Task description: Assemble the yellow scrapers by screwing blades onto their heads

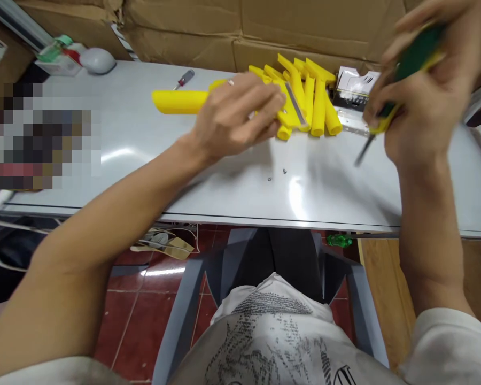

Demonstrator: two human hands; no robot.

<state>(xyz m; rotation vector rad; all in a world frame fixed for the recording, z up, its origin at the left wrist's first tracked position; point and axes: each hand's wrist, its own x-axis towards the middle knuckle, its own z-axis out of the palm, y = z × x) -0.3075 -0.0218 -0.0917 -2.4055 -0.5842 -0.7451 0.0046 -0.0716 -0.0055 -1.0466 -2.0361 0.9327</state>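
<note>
My left hand [238, 112] is closed around a yellow scraper [180, 101], whose tube-like handle sticks out to the left. A yellow head with a metal blade strip shows past my fingertips; my fingers hide its middle. Raised at the right, my right hand [425, 107] grips a screwdriver [419, 53] with a green and yellow handle. Its shaft points down and left, slightly blurred, and its tip touches nothing. Two small screws [284, 171] lie on the white table [224, 187] below my left hand. Several more yellow scrapers [318, 107] are piled just behind it.
A second screwdriver [185, 78] lies near the back edge. A small box [355, 88] and a metal strip [350, 122] are right of the pile. Cardboard [184, 32] walls the back. At far left are a white rounded object [98, 60] and a small tray [60, 65].
</note>
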